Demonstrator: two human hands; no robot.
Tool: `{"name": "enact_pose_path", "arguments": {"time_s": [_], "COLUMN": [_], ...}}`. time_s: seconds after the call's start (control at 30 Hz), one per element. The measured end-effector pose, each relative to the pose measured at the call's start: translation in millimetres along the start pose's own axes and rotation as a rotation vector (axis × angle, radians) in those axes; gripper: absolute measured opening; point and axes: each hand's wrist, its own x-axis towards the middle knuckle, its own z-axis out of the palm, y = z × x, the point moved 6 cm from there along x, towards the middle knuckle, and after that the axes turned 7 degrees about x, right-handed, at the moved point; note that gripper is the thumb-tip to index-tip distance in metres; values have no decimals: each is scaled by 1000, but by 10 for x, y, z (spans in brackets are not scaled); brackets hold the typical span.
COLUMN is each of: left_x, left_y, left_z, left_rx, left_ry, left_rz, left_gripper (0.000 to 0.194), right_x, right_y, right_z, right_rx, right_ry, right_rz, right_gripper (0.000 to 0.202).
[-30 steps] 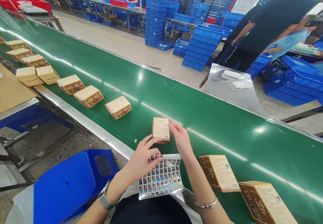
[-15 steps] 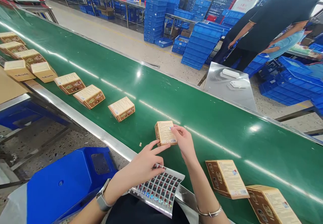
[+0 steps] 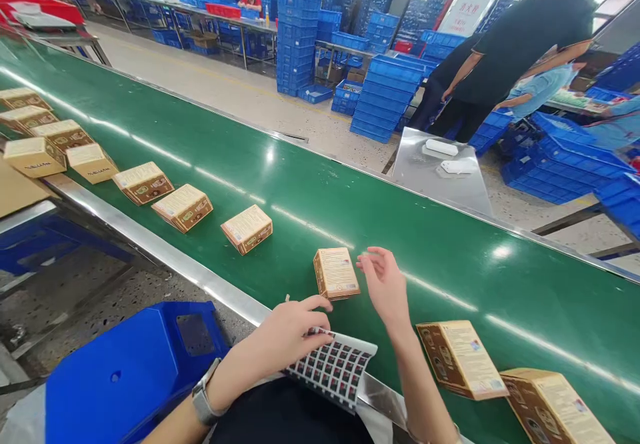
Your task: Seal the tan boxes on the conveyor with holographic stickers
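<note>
My left hand [image 3: 300, 329], with a watch on its wrist, pinches a sheet of small dark stickers [image 3: 336, 367] over the belt's near edge. In front of it a brown and cream box [image 3: 336, 272] lies on the green belt, with a small sticker on its top face. My right hand [image 3: 384, 277] hovers just right of that box, apart from it, fingers loosely curled and apart with nothing visible between them. To the right sit two similar boxes, one nearer [image 3: 461, 359] and one at the lower edge [image 3: 560, 404], each bearing a small sticker.
Several more boxes [image 3: 247, 229] stand along the belt [image 3: 320, 191] to the left. A blue plastic stool [image 3: 120, 371] is at the lower left. Beyond the belt are a metal table [image 3: 440, 177], stacked blue crates [image 3: 387, 97] and people, one in dark clothing [image 3: 520, 44].
My right hand has left the box and moved right. My left fingers have drawn back from the box, still holding the sheet. A sticker now shows uncovered on the box. The view has shifted slightly.
</note>
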Motion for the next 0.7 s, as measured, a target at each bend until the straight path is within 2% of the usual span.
{"name": "enact_pose_path", "arguments": {"time_s": [0.03,0.07,0.13,0.17,0.23,0.4,0.5,0.6,0.7], "left_x": [-14,-28,-53,-62,-77,-107,-106,-97,-86], "left_y": [0,5,25,39,60,64,44,9,-2], "left_z": [-40,-84,-178,-224,-297,-332,-318,-315,-317], "left_rx": [-15,-30,-53,-63,-78,-50,-44,-91,-143], "left_ry": [7,13,25,29,29,5,27,37,32], "left_rz": [-29,-55,-95,-113,-155,-252,-284,-337,-352], "left_gripper": [14,15,16,16,14,14,17,20,22], "right_x": [-91,-206,-486,-616,-778,-844,-916,-1031,-1090], "right_y": [-139,-293,-517,-578,-612,-536,-576,-614,-563], "right_z": [-30,-12,85,117,130,121,181,214,190], "right_rx": [-22,-79,-183,-229,-287,-379,-501,-598,-618], "right_ry": [-59,-184,-505,-625,-723,-630,-543,-402,-291], "right_rz": [-48,-127,-248,-288,-329,-466,-709,-978,-1104], "right_gripper": [28,24,17,15,16,21,16,21,26]}}
